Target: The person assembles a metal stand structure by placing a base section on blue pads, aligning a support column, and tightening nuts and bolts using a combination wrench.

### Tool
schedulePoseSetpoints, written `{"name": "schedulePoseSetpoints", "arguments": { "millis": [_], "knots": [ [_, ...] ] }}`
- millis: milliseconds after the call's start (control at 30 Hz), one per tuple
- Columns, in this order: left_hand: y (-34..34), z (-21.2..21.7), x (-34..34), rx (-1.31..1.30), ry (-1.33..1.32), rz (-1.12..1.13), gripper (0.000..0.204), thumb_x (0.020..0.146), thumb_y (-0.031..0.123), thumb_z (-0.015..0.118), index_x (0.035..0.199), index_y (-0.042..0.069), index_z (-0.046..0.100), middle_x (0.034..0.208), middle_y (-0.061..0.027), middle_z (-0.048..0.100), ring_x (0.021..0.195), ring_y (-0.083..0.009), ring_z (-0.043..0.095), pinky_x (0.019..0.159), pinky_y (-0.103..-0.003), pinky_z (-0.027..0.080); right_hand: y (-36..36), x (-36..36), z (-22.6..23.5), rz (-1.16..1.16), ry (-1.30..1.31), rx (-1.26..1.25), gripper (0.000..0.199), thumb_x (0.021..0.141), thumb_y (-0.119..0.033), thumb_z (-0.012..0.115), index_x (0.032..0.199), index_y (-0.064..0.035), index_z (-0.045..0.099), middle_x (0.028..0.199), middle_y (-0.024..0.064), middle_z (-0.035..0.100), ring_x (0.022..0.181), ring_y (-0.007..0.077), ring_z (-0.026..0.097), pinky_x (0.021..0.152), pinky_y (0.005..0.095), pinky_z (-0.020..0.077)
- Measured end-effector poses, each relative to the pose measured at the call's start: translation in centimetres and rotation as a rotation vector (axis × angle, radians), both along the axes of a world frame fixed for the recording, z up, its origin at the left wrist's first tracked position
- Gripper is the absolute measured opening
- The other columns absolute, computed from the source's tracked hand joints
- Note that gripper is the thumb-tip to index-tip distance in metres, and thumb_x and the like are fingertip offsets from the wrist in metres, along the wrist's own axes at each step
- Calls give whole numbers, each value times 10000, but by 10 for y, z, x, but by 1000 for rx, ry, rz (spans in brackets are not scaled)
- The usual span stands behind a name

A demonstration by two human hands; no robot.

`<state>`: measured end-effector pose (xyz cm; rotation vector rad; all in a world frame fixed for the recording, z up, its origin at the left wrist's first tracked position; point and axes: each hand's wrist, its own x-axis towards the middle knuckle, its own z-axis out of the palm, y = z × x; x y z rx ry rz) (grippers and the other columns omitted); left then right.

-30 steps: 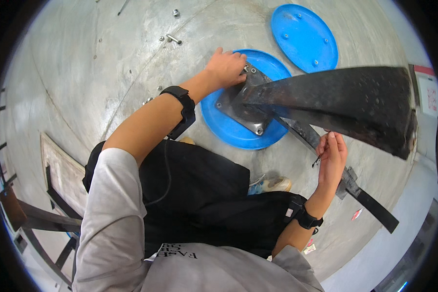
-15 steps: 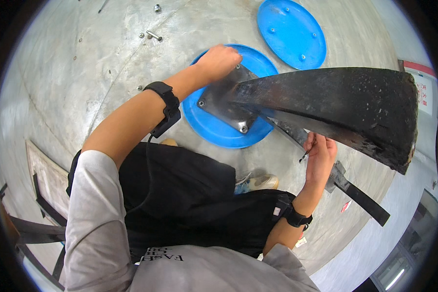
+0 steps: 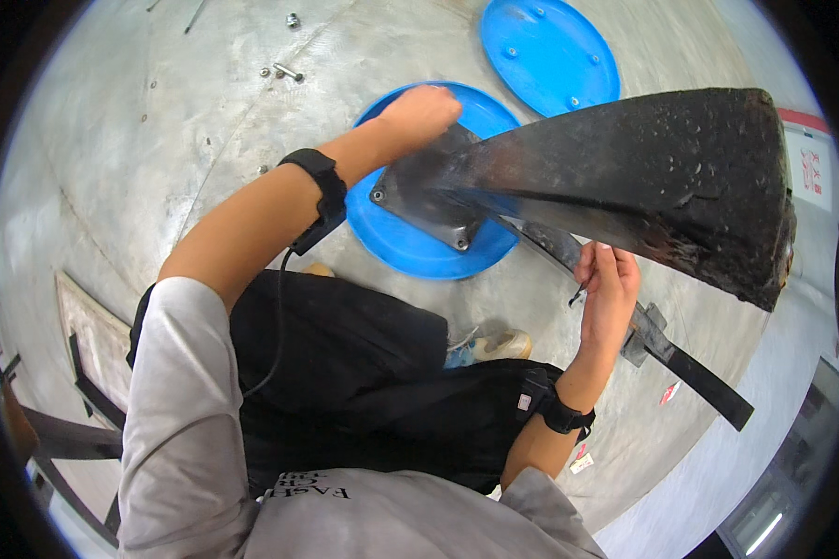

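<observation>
A black plate [image 3: 452,222] with bolts at its corners lies on a blue round disc [image 3: 382,244]. From it a thick, scuffed black post [image 3: 639,168] reaches to the right, tilted above the floor. My left hand [image 3: 424,114] is closed at the plate's far corner, fingers curled down; whatever they grip is hidden. On the near side of the post, my right hand [image 3: 611,284] pinches a small, thin dark piece [image 3: 577,296] whose kind I cannot make out. Its fingertips are close to the post's underside; I cannot tell whether they touch it.
A second blue disc [image 3: 550,56] with several bolts lies at the back. A bolt [image 3: 289,72] and a nut [image 3: 293,20] are on the grey floor [image 3: 177,121], far left. Under the post runs a dark metal bar [image 3: 699,379]. My shoe [image 3: 502,346] is near the blue disc.
The post's free end has shifted toward the back. My view has moved slightly. Both hands keep nearly the same places, the left at the plate corner and the right with the small dark piece.
</observation>
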<state>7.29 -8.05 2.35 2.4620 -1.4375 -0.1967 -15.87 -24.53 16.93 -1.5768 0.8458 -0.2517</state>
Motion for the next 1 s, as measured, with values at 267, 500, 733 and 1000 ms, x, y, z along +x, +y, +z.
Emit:
{"name": "schedulePoseSetpoints", "arguments": {
  "millis": [267,500,733,1000],
  "knots": [
    [1,12,-2,63,-223,-154,83,701,131,569,692,77,631,786,-112,593,815,-265,586,690,-363,466,1,5,0,48,-15,2,141,907,-140,460,813,-47,508,653,1,448,552,66,382,505,212,300],
    [11,11,-1,-18,-323,-218,79,655,112,560,637,67,623,714,-102,596,742,-250,597,661,-359,478,-5,-1,-5,60,8,-36,148,858,-120,526,740,-53,467,668,23,492,565,84,422,505,222,322],
    [-4,-8,-33,-155,-353,-160,118,710,118,524,734,29,597,763,-85,565,786,-225,548,725,-323,427,-23,-26,-29,-79,2,-67,118,839,-147,518,773,-63,466,594,6,460,494,68,397,442,217,279],
    [-9,-11,-36,-225,4,56,88,701,88,529,700,28,594,812,-129,584,857,-281,560,737,-361,442,-15,-20,-15,-94,-55,-24,155,876,-157,497,745,-83,460,590,-19,442,483,47,380,434,201,271]
  ]
}}
